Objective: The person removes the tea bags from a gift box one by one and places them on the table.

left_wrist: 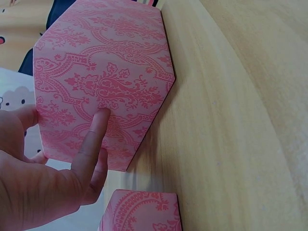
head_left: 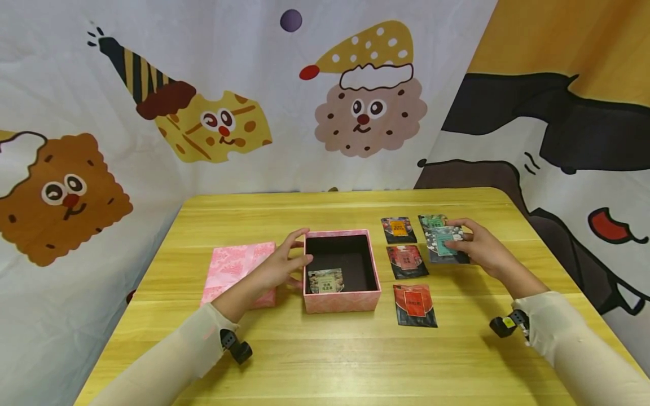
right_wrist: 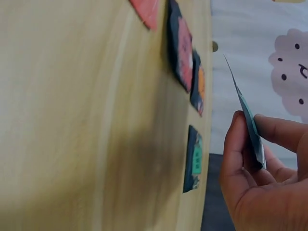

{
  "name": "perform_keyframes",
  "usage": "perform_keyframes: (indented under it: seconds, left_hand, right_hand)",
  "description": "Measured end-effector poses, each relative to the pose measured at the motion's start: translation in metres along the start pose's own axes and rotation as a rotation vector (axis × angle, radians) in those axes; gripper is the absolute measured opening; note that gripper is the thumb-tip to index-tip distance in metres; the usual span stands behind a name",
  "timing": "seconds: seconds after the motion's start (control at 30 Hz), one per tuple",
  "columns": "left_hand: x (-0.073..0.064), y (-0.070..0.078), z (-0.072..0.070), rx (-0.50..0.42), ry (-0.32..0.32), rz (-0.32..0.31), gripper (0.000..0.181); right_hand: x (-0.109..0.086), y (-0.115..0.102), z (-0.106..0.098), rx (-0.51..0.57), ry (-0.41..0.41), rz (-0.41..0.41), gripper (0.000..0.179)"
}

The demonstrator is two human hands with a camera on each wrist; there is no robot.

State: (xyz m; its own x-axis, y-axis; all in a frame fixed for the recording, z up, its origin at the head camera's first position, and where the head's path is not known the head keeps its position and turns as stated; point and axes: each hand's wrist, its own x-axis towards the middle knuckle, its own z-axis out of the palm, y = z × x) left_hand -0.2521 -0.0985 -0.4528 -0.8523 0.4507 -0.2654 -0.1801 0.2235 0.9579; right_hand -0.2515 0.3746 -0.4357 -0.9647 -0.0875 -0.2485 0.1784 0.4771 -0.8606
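Observation:
My left hand [head_left: 276, 267] is at the left side of an open pink patterned box [head_left: 342, 303] with a dark inside. Its thumb lies at the rim, and in the left wrist view a fingertip touches the outer wall [left_wrist: 120, 77]. One light green-labelled sachet [head_left: 326, 281] lies in the box. My right hand [head_left: 482, 248] pinches a dark sachet with a teal label [head_left: 444, 245] between thumb and fingers, raised off the table. In the right wrist view this held sachet [right_wrist: 250, 122] appears edge-on. Behind it in the head view lies a green-labelled sachet [head_left: 431, 220], partly hidden.
The pink box lid [head_left: 236, 262] lies left of the box, partly behind my left forearm. An orange-labelled sachet [head_left: 398, 229], a pink-labelled one [head_left: 407, 261] and a red one [head_left: 414, 305] lie right of the box on the wooden table [head_left: 325, 361]. A printed cloth [head_left: 284, 175] hangs behind.

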Motion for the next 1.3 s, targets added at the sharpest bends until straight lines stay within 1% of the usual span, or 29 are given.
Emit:
perform_keyframes:
  seconds: [0.27, 0.5, 0.63, 0.77, 1.03, 1.3]
  left_hand:
    - [0.000, 0.000, 0.001, -0.009, -0.003, 0.010, 0.072]
    - [0.000, -0.001, 0.001, -0.001, -0.002, -0.001, 0.074]
    - [-0.001, -0.001, 0.001, 0.002, 0.000, -0.007, 0.073]
    - [-0.001, 0.000, 0.001, 0.005, 0.005, -0.006, 0.073]
    - [0.001, -0.001, 0.000, 0.007, 0.004, -0.017, 0.075]
    - [0.000, 0.000, 0.001, 0.005, 0.011, -0.014, 0.073]
  right_hand:
    - [0.000, 0.017, -0.003, -0.043, -0.008, 0.044, 0.061]
    - [0.000, 0.025, 0.000, -0.150, -0.006, 0.048, 0.051]
    - [0.001, 0.029, 0.001, -0.181, -0.002, 0.064, 0.049]
    - [0.002, 0.033, 0.002, -0.244, 0.007, 0.063, 0.049]
    - [0.003, 0.029, 0.007, -0.427, 0.087, 0.016, 0.051]
    - [0.002, 0.034, 0.011, -0.546, 0.136, 0.003, 0.058]
